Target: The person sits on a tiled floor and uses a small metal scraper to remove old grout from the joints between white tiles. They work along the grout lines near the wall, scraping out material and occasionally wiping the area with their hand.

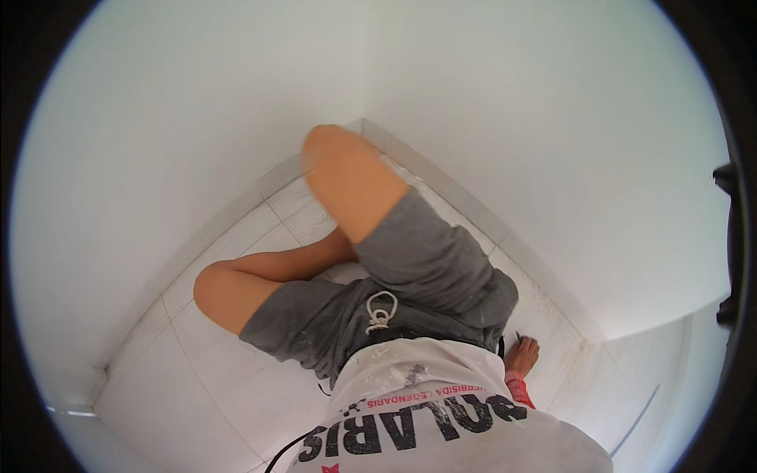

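My right hand [523,356] is low on my right side, beside my hip and against the white tiled floor [535,316]. A red sleeve cuff [517,387] shows behind it. The fingers look curled, and a small dark tip [518,335] sticks out by them; whether it is something held is too small to tell. My left hand is out of view. Before me are my bent bare legs, with one raised knee [331,148] near the corner. Grey shorts [426,254] with a pale drawstring [381,310] and a white printed shirt [426,378] cover my body.
Two white walls [177,118] meet in a corner ahead, with a grey tile skirting [461,189] along their base. Pale smears mark the floor near the skirting. A thin bluish strip [636,421] lies at the lower right. A black cord [290,446] hangs by my shirt.
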A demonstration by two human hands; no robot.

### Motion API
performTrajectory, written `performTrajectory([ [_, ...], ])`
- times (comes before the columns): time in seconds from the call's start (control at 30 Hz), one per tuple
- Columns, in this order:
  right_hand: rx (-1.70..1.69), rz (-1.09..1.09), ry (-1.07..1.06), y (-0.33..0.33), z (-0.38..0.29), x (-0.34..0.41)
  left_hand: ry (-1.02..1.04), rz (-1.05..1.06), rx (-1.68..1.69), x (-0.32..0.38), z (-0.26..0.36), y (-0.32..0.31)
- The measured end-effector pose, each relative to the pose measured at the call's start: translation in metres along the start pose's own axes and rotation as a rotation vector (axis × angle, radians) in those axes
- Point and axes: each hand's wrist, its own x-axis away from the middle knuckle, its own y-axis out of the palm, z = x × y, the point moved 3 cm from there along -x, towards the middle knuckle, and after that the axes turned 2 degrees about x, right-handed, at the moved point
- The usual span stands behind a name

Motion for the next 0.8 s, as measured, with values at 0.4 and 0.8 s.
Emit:
performTrajectory([
  [0.4,0.135,0.022,0.084,0.032,-0.01,0.0,-1.401,1.304,-1.172,0.34,-0.185,-0.188],
  [0.8,0.168,-0.066,-0.048,0.043,-0.024,0.001,-1.396,1.633,-1.002,0.394,-0.219,-0.216],
])
